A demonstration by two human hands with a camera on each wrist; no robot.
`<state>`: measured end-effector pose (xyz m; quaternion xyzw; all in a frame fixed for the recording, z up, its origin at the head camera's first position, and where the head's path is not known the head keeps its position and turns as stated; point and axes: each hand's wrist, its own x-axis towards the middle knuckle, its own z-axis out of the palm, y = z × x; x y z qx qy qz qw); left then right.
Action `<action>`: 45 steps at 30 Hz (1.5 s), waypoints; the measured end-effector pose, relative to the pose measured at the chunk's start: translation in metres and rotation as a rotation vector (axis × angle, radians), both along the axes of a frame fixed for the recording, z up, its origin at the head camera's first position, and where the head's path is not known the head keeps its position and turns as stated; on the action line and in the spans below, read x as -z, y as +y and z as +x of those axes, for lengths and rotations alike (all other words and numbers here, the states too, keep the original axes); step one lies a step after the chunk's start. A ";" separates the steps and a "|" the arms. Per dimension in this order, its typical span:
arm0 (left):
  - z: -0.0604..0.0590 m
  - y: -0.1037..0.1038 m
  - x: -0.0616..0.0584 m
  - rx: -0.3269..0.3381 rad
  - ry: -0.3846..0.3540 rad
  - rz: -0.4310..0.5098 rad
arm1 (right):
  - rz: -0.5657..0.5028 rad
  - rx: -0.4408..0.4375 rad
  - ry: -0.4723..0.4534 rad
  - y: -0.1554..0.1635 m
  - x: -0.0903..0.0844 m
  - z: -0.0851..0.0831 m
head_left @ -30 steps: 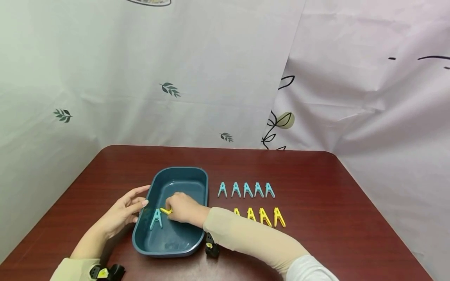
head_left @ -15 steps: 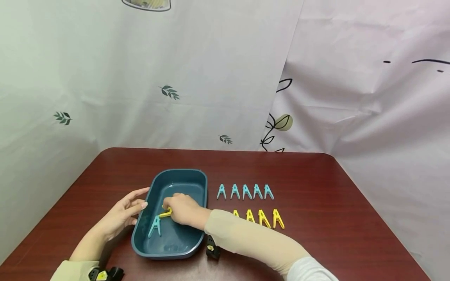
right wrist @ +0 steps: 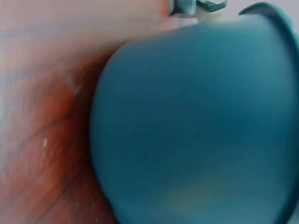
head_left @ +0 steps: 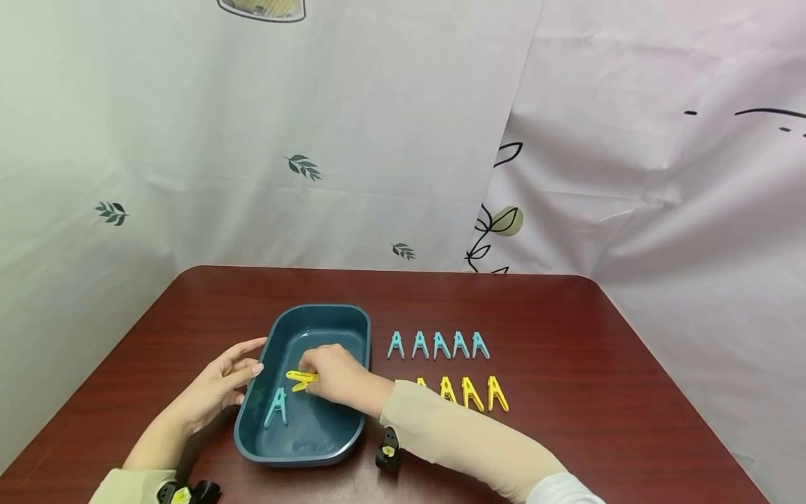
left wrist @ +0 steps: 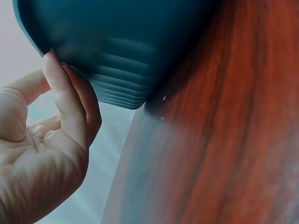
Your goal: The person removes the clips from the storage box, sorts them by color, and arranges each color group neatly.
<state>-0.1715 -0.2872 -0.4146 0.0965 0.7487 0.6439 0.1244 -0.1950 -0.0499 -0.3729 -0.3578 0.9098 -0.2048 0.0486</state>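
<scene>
In the head view a dark teal plastic basin [head_left: 302, 456] stands left of centre on the table. My right hand [head_left: 336, 374] reaches into it over the right rim and pinches a yellow clothespin [head_left: 300, 376] above the basin floor. Just left of and below that lies a light blue clothespin [head_left: 277, 407], flat in the basin. My left hand [head_left: 217, 385] is at the basin's left side, fingertips and thumb touching the rim. In the left wrist view the same hand [left wrist: 56, 121] has its fingertips against the outer wall. The right wrist view shows only the basin wall [right wrist: 187, 116], not my hand.
To the right of the basin, several light blue clothespins [head_left: 441, 345] form a row on the brown table [head_left: 535, 315]. Nearer to me runs a row of yellow clothespins [head_left: 471, 394], partly hidden by my right sleeve [head_left: 466, 437]. A pale printed curtain [head_left: 378, 140] hangs behind.
The yellow clothespin has turned in my right fingers and shows more fully. The light blue one in the basin shifted slightly nearer me. My left hand stays at the rim.
</scene>
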 end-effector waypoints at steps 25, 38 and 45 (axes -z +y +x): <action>-0.001 0.001 0.000 -0.001 0.029 0.006 | -0.648 0.148 -0.317 0.049 -0.021 0.017; -0.001 0.000 0.002 0.031 0.042 0.050 | -0.784 0.220 -0.353 0.094 -0.033 0.011; 0.000 0.000 0.001 0.010 0.025 0.005 | -0.816 0.317 -0.377 0.122 -0.032 -0.001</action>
